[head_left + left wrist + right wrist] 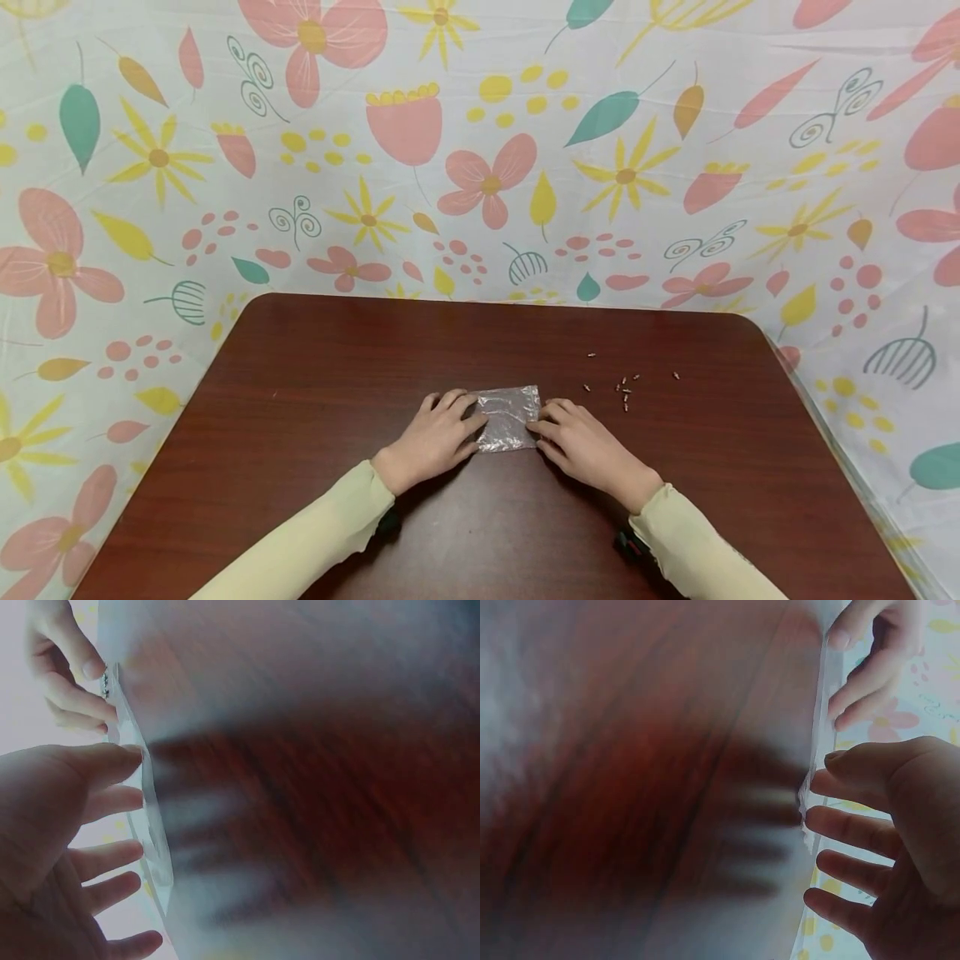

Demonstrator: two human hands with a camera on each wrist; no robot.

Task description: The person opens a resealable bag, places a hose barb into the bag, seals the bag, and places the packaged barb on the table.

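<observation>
Here it is, a clear plastic bag [507, 421] lying flat mid-tabletop [360, 350], well in from the back edge. Looks like smoothing it out, I'd say: light, even pressure at both sides should stop that thin film from sliding or creasing. The left hand [435, 433] is spread, fingertips touching the bag's left side; the right hand [588, 446], also spread, touches its right. Small metallic pieces [627, 390] lie scattered toward the back right corner.

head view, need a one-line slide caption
Left hand and right hand touching opposite sides of a clear plastic bag on a brown table, small metallic pieces scattered nearby.
</observation>
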